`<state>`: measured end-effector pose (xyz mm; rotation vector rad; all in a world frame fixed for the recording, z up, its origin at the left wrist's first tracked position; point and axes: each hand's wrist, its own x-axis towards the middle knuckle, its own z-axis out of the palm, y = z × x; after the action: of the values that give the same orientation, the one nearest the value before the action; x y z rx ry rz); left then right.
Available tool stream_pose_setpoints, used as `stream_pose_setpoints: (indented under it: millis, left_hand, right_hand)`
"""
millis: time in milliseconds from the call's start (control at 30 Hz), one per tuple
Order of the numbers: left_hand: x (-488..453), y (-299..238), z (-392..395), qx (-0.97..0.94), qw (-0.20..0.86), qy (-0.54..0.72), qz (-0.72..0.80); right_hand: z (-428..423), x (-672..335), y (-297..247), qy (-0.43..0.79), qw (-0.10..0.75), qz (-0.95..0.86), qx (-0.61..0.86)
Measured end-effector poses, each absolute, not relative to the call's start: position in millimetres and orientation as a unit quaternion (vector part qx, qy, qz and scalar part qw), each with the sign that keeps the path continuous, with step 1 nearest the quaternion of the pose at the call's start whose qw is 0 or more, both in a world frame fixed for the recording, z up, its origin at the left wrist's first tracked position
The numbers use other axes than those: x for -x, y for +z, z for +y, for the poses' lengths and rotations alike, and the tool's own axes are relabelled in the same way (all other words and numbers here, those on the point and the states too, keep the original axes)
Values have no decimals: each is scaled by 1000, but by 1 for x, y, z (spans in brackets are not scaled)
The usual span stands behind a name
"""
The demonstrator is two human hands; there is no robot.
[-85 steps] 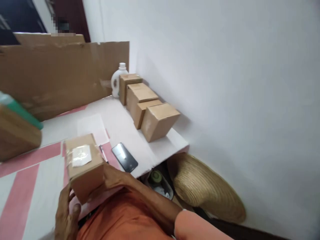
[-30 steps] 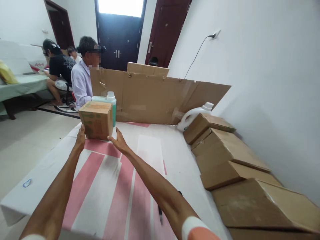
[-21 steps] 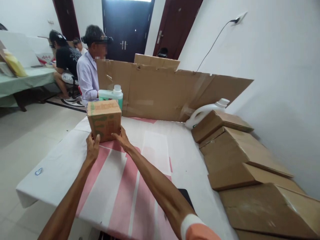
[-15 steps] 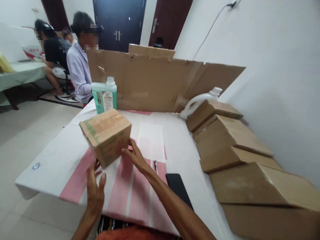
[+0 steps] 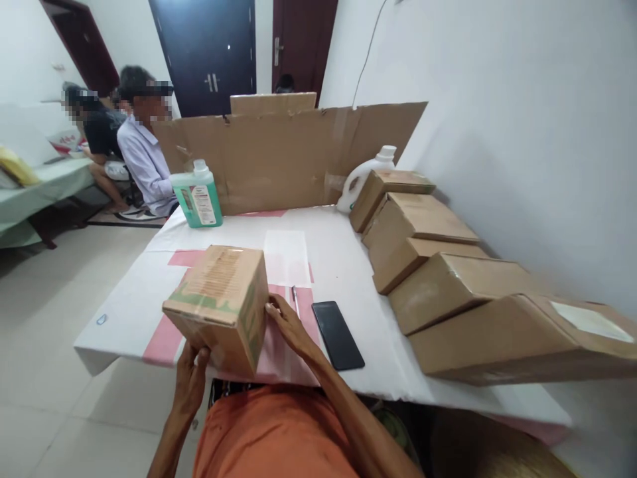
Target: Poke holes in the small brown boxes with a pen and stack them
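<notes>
Between my two hands is a closed cardboard box [image 5: 213,279] with green print and clear tape on its top, near the front edge of the table. My left hand [image 5: 190,375] grips its lower front left side, the thumb against the face and the other fingers partly hidden behind it. On the box's right side, my right hand [image 5: 287,323] presses with its fingertips. Whether the box's underside touches the table cannot be seen. Right of my right hand lie a pen [image 5: 295,299] and a black phone [image 5: 338,335].
Several cardboard boxes [image 5: 428,216] line the right side by the wall. A green liquid bottle [image 5: 202,199] and a white jug [image 5: 365,174] stand before an upright cardboard sheet [image 5: 279,159]. A paper sheet [image 5: 286,255] lies mid-table. A person [image 5: 144,156] sits beyond, far left.
The box has come nearer to me and turned, with both hands on it. My left hand, looser before, is now against its front left side. The camera view has shifted.
</notes>
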<state>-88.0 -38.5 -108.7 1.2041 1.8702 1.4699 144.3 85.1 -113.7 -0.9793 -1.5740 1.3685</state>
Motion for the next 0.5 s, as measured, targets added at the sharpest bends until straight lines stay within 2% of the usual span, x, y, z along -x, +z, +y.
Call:
stream_pose_setpoints:
  millis: [267,400,500]
  left_hand:
    - [58,-78,-51,-334,299,529,721]
    - [58,-68,-52,-308,263,503,764]
    - [66,-60,-56,-412,219,500,730]
  right_hand:
    - [60,-178,-64,531,437,-608,397]
    - [51,-180,-56,549,449,-601,369]
    - [51,-184,-48,567,470,-584,343]
